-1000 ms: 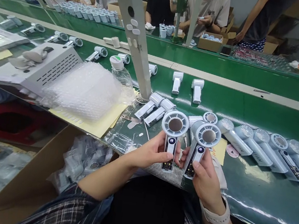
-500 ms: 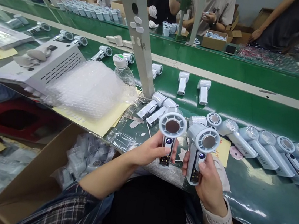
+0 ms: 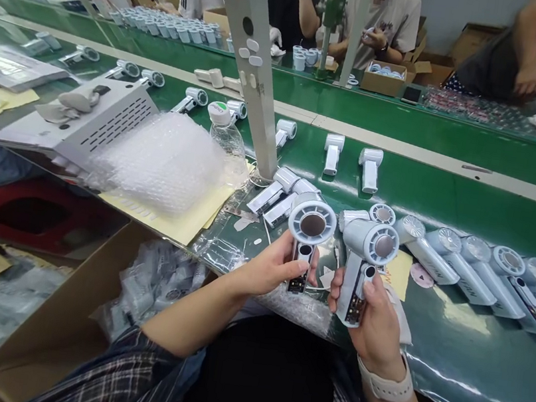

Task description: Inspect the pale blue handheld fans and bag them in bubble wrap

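Note:
My left hand (image 3: 274,266) is closed round the handle of a light-blue handheld fan (image 3: 312,224), its thumb on the front. A second handheld fan (image 3: 376,245) is gripped in my right hand (image 3: 378,318), thumb pressed near the small round display. Both fans stand upright, side by side, with their round heads facing me. Their handles show exposed circuit parts, and both displays are dark. Just behind them, more fans (image 3: 280,193) lie on the green bench (image 3: 465,365). A white cable (image 3: 267,233) runs close to my left hand.
A row of fans (image 3: 469,268) lies at right. Others sit along the green conveyor (image 3: 403,174). Bubble wrap (image 3: 158,158), a vented white box (image 3: 94,114) and a metal post (image 3: 260,85) stand left. Below is a carton (image 3: 63,291) of bagged items. Several people work across the line.
The displays on both fans, lit with "20" before, are now dark. Both hands keep their grip, nearly in place. Across the line, a person at right has raised a hand from the bench.

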The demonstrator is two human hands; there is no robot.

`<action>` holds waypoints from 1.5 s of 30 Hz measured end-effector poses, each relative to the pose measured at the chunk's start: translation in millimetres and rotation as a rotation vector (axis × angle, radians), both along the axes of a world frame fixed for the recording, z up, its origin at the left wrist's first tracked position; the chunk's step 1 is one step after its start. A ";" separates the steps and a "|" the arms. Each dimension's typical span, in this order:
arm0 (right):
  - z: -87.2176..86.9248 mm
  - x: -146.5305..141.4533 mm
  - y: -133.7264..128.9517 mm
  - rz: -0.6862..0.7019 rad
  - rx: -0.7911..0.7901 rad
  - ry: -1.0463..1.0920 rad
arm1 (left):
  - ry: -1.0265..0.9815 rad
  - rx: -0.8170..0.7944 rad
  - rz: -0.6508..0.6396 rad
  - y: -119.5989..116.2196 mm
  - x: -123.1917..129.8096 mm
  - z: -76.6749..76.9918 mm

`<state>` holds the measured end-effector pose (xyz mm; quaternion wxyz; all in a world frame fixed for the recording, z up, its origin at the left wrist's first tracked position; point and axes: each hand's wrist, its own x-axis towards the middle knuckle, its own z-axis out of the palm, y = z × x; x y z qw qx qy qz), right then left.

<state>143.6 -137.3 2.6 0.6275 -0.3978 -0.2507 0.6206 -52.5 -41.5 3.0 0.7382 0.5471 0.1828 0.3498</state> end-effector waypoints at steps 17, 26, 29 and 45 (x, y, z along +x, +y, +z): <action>-1.2 3.4 0.0 -0.012 -0.008 0.069 | 0.177 -0.086 0.166 -5.6 7.3 7.1; 5.2 5.2 1.2 0.021 0.019 0.073 | -0.041 -0.209 -0.014 -4.4 10.5 -6.9; 6.2 5.2 1.7 0.060 0.048 0.059 | -0.060 -0.206 -0.030 -7.9 6.5 -1.1; 19.4 2.1 -16.8 -0.038 -0.061 -0.052 | -0.015 -0.233 -0.120 -26.4 -7.0 38.0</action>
